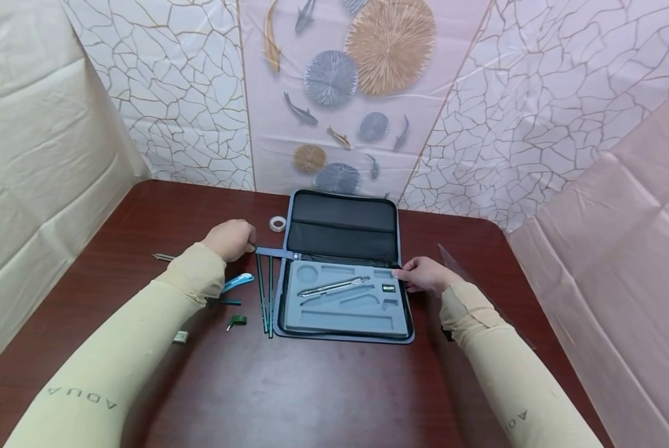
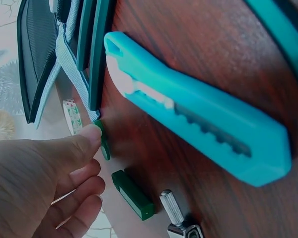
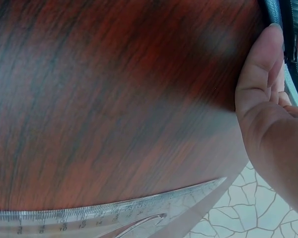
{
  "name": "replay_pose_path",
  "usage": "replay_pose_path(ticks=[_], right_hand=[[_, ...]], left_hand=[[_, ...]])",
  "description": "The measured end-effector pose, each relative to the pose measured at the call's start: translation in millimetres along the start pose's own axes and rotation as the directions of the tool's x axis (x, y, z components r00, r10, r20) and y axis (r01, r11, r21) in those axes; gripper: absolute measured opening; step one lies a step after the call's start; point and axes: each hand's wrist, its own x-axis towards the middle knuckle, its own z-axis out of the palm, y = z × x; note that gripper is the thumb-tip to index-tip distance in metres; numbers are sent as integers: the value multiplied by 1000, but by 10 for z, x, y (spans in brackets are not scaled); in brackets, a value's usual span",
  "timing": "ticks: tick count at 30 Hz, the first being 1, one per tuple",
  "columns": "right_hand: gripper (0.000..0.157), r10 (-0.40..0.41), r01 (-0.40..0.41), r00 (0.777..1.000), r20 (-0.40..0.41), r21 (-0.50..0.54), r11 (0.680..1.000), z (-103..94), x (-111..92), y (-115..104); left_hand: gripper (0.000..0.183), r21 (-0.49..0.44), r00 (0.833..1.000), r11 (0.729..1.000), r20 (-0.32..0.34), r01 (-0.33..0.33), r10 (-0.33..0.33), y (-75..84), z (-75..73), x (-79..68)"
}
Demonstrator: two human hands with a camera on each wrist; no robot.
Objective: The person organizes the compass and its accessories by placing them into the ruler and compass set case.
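A blue zippered case (image 1: pixel 342 339) lies unfolded, its dark lid (image 1: pixel 342 227) laid back and a grey moulded tray (image 1: pixel 340 320) inside. In the tray sit a silver compass (image 1: pixel 334 286) and a small green sharpener (image 1: pixel 388 288). My left hand (image 1: pixel 230 241) pinches the end of the case's blue strap (image 1: pixel 275 252), drawn out to the left. Close by its thumb in the left wrist view is a small green piece (image 2: pixel 104 141). My right hand (image 1: pixel 426 274) grips the case's right edge, thumb on top. Two dark green pencils (image 1: pixel 266 295) lie beside the case.
A blue cutter (image 1: pixel 237 282), a green piece with a metal tip (image 1: pixel 236 321) and a white block (image 1: pixel 180 336) lie left of the case. Behind them is a tape roll (image 1: pixel 277 224). A clear ruler-marked plate (image 3: pixel 104 218) lies at the right.
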Motion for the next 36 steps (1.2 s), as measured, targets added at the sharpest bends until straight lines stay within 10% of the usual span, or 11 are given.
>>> replay_pose_path(ticks=[36], right_hand=[[40, -28, 27, 999, -19, -27, 999, 2, -69, -32]], left_hand=[[16, 123, 998, 992, 52, -36, 30, 43, 98, 102]])
